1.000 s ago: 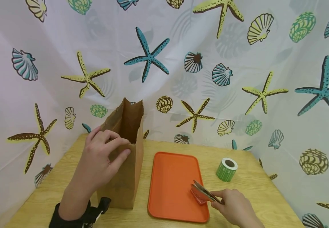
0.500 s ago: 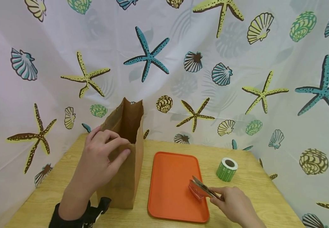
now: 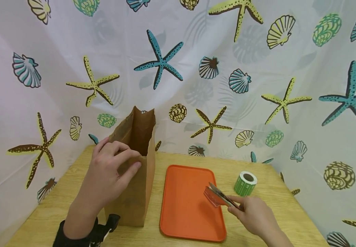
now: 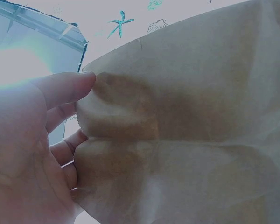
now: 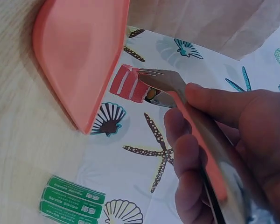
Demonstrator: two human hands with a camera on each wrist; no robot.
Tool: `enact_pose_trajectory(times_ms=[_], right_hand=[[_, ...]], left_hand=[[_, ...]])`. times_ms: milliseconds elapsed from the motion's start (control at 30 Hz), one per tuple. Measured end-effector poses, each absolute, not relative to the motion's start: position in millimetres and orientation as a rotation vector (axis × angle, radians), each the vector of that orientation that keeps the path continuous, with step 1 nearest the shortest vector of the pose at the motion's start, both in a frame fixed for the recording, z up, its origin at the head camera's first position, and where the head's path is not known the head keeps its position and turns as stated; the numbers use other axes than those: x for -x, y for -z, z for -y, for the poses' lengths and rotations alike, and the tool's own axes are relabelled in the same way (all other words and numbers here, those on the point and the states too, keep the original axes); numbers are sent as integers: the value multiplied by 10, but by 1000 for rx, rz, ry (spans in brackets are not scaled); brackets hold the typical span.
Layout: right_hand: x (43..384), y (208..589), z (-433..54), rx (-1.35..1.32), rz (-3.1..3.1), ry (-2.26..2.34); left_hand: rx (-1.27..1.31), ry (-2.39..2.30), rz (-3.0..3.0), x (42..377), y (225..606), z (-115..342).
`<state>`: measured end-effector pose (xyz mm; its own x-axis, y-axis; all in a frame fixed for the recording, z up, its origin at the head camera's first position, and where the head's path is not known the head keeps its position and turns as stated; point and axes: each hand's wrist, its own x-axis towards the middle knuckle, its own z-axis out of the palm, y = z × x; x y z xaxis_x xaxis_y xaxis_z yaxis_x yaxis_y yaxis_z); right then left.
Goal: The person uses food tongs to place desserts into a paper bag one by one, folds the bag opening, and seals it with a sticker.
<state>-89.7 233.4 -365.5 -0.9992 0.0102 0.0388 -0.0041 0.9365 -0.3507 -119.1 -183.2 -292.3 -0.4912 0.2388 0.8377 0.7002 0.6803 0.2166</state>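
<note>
My left hand (image 3: 108,171) holds the near rim of an upright, open-topped brown paper bag (image 3: 131,206) between thumb and fingers. In the left wrist view the creased paper (image 4: 200,112) fills most of the picture. My right hand (image 3: 253,214) grips a pair of metal tongs (image 3: 224,198). One jaw of the tongs ends in fork tines, seen in the right wrist view. Between the jaws sits a red slice with white stripes (image 5: 127,85), looking like layered cake. It is lifted over the right side of the orange tray (image 3: 184,195).
A roll of green labels (image 3: 245,184) stands on the wooden table (image 3: 276,199), right of the tray. The paper bag rises to the tray's left. Behind and beside the table hangs a white cloth (image 3: 190,92) printed with starfish and shells.
My right hand has raised the tongs and the red slice off the tray, moving slightly up in the head view. My left hand and the bag have stayed in place.
</note>
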Motion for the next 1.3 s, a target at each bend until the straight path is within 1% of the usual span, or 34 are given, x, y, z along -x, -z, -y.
enact_pose_trajectory(times_ms=[533, 933, 1300], right_hand=[[937, 3399, -2235, -98, 2988, -542], [957, 3215, -2139, -245, 2896, -463], [970, 3080, -2050, -295, 2848, -461]], left_hand=[[725, 694, 2050, 1192, 2925, 1835], [723, 694, 2048, 1188, 2917, 1839], [722, 696, 2055, 1193, 2917, 1844]])
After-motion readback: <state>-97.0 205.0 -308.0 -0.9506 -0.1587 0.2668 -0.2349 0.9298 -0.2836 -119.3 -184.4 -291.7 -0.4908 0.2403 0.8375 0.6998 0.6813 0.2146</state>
